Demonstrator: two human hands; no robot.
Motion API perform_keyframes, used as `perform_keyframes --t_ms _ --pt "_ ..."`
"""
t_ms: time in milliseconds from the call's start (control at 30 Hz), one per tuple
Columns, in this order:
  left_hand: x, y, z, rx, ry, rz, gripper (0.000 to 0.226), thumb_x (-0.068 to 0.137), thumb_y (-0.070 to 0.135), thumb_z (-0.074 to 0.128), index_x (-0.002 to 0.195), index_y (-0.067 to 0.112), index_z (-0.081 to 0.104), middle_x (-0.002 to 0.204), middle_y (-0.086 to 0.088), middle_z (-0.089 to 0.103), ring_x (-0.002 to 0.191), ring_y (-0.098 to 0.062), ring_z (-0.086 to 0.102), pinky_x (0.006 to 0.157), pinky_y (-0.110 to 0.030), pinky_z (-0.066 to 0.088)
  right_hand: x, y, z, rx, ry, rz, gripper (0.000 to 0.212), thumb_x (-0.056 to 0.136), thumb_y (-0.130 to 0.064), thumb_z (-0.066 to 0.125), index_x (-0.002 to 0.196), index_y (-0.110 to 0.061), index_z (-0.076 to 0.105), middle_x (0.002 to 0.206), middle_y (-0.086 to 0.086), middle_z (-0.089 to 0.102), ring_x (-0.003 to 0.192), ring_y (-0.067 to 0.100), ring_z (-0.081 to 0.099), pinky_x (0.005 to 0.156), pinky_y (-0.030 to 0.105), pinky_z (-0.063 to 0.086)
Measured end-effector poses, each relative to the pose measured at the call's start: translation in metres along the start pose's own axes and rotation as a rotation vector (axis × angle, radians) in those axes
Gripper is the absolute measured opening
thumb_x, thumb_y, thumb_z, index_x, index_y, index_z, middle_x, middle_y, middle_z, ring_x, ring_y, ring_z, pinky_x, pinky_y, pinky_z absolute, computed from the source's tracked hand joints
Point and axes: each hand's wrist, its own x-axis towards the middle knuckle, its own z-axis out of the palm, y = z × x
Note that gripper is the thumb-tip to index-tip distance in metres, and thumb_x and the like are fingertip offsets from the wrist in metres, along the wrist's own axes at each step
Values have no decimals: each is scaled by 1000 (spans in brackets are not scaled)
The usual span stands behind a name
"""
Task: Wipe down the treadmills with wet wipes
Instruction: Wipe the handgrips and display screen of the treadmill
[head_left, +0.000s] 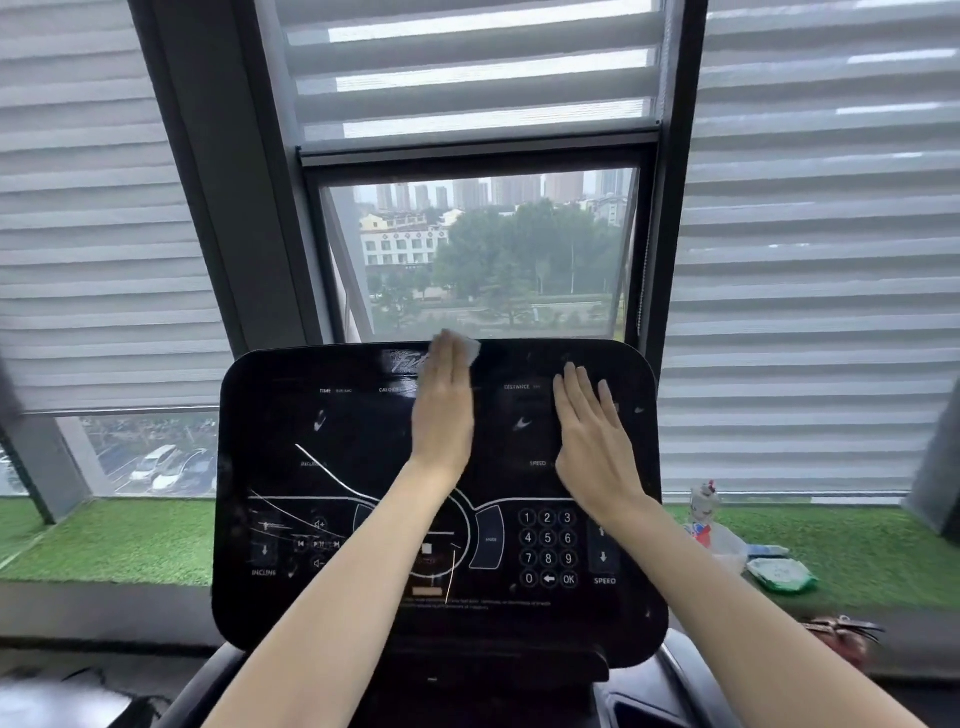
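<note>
**Two bare forearms reach up a treadmill console, wet wipe at its top edge**

Both forearms run up from the bottom of the view onto the black console. Its long side runs left to right, and its face tilts back with the top edge toward the window.

The left hand lies flat, fingers straight and together, pressing the white wet wipe against the console's top edge near the middle. The wipe shows only past the fingertips, on their right, and is too bunched to tell its long side.

The right hand lies flat just right of the left one. Its fingers are straight and slightly spread on the upper right of the panel, and it holds nothing.

A number keypad sits below the right wrist. Further right of that hand, a wipe pack and a small bottle are on a strip of artificial grass. Striped blinds hang beyond both hands.
</note>
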Motion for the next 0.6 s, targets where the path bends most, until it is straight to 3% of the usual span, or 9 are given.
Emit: perform_keyframes --t_ms 100,133,200,267,300,467,533,600 --pt "-1 7 1 -12 67 -209 84 80 -27 33 153 6 6 161 -13 -1 142 -13 -13 121 -34 -3 -1 -1 1 -5 -8 -4 79 64 17 55 140 10 38 149 27 34 141 36 32 118 45 18" --pt "-1 15 3 -22 44 -180 83 81 -26 34 153 6 7 161 -13 -1 143 -13 -13 120 -32 -5 0 -2 1 -12 -4 -4 78 64 17 56 139 10 39 148 28 35 140 36 33 117 46 20" --pt "-1 29 8 -47 -41 44 75 83 -20 42 151 2 18 159 -17 11 147 -22 0 119 -33 -3 2 -2 1 -28 2 -6 76 63 15 58 137 11 43 145 28 39 138 37 36 117 47 23" --pt "-1 25 12 -17 -101 232 67 83 -13 52 146 -4 31 153 -22 28 144 -32 22 119 -40 14 3 -2 0 -51 0 -11 74 62 15 61 134 11 46 142 29 43 135 38 41 115 48 27" --pt "-1 17 11 11 -96 232 66 82 -12 52 145 -6 31 152 -23 30 143 -34 25 118 -43 19 3 -2 0 -68 3 -17 73 61 14 61 133 11 48 140 29 45 133 38 44 114 49 29" --pt "-2 12 7 13 79 -94 77 82 -22 34 151 0 9 159 -19 4 147 -23 -4 120 -34 -4 1 -2 0 -125 -2 -36 73 59 11 64 131 12 50 138 30 46 130 39 47 112 50 33" --pt "0 28 13 -5 30 15 68 88 -13 35 152 2 15 160 -17 8 148 -23 0 120 -33 -3 1 -4 2 -133 -3 -31 75 59 9 67 131 12 49 139 31 46 130 40 46 112 50 32" --pt "2 36 18 -25 -87 232 66 85 -10 57 145 -4 32 153 -23 28 144 -32 24 118 -39 14 1 -4 2 -135 -3 -32 78 57 7 70 132 12 48 139 31 45 131 40 46 112 51 31"
